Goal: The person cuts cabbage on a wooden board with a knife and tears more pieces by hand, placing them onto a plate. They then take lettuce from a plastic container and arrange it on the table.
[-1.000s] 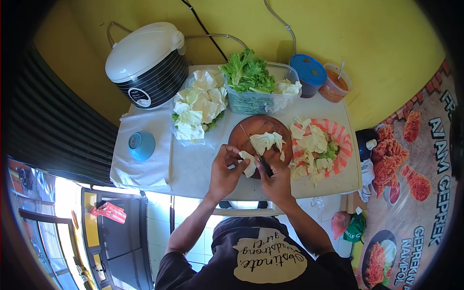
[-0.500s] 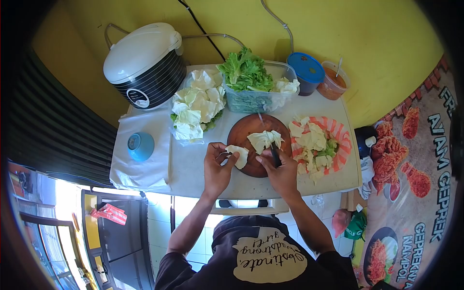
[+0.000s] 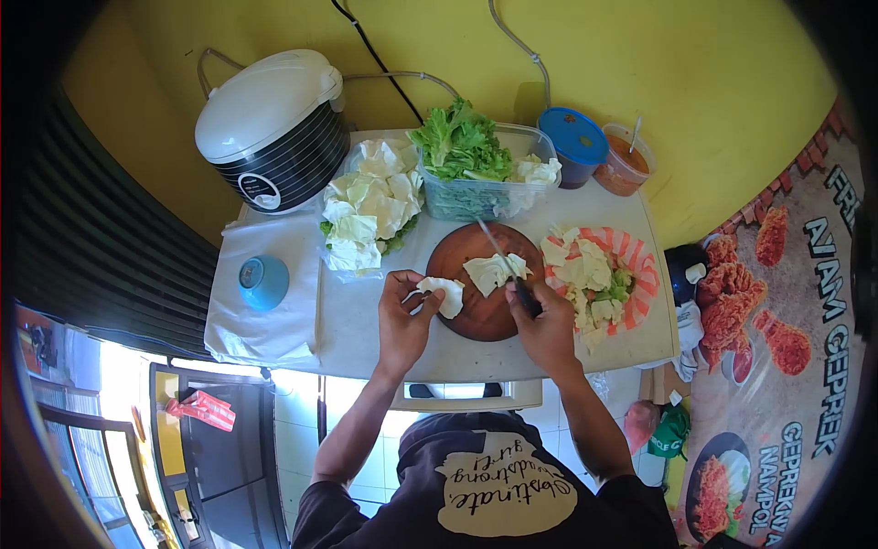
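Note:
My left hand [image 3: 405,316] pinches a piece of cabbage leaf [image 3: 444,296] at the left edge of the round wooden cutting board [image 3: 471,325]. In my right hand [image 3: 549,328] is a knife [image 3: 524,295] with a black handle, its blade slanting up and left across the board. Another piece of cabbage [image 3: 489,274] lies on the board, partly under the blade in this view. Just right of the board, a red-and-white striped bag or paper [image 3: 643,265] carries torn cabbage pieces [image 3: 585,270] and some green lettuce.
Behind the board stands a clear plastic tub [image 3: 457,197] of lettuce and cabbage. A cabbage heap [image 3: 370,201] lies to its left, near a rice cooker [image 3: 270,128]. A blue bowl [image 3: 264,282] sits at left. A blue-lidded container [image 3: 573,142] and a sauce tub [image 3: 626,165] are back right.
My right hand has moved slightly right and down, its grip shifting on the knife so the blade now shows over the cabbage on the board. My left hand still holds its leaf.

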A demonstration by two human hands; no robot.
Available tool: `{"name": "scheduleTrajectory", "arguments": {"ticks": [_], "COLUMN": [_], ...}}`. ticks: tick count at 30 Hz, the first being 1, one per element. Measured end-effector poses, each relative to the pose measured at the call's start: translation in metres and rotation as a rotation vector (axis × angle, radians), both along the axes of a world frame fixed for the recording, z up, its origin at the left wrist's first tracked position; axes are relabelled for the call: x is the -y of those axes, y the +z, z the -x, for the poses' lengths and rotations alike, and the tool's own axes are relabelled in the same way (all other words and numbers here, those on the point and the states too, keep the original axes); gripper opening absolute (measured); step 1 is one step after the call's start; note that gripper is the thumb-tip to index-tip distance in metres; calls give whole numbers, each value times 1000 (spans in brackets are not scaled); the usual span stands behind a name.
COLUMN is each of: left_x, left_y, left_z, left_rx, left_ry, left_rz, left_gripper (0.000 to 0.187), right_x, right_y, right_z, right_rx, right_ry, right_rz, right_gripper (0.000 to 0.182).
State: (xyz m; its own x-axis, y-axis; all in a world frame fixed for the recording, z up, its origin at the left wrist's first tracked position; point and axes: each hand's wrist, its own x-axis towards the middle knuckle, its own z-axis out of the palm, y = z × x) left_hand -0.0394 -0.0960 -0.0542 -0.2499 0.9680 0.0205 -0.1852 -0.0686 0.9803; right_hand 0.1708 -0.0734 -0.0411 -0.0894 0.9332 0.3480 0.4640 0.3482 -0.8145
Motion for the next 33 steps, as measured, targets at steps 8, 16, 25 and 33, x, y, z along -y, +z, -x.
{"name": "scheduleTrajectory", "arguments": {"ticks": [8, 16, 25, 33], "left_x": [-4, -8, -18, -46], "left_y": [-1, 1, 11, 22], "left_z": [-1, -7, -15, -38], "left_rx": [-1, -28, -85, -29], "left_ry": [-49, -115, -189, -273], "left_rz": [-11, 20, 6, -107], "left_gripper": [35, 38, 33, 34], "right_x": [-23, -35, -49, -47], "right_y": [2, 24, 22, 53], "right_z": [-70, -133, -131, -37], "right_rx": [194, 241, 132, -83], "right_ry": [-263, -482, -425, 259], "right_rz": [69, 13, 16, 107], "right_gripper": [14, 15, 21, 29]}}
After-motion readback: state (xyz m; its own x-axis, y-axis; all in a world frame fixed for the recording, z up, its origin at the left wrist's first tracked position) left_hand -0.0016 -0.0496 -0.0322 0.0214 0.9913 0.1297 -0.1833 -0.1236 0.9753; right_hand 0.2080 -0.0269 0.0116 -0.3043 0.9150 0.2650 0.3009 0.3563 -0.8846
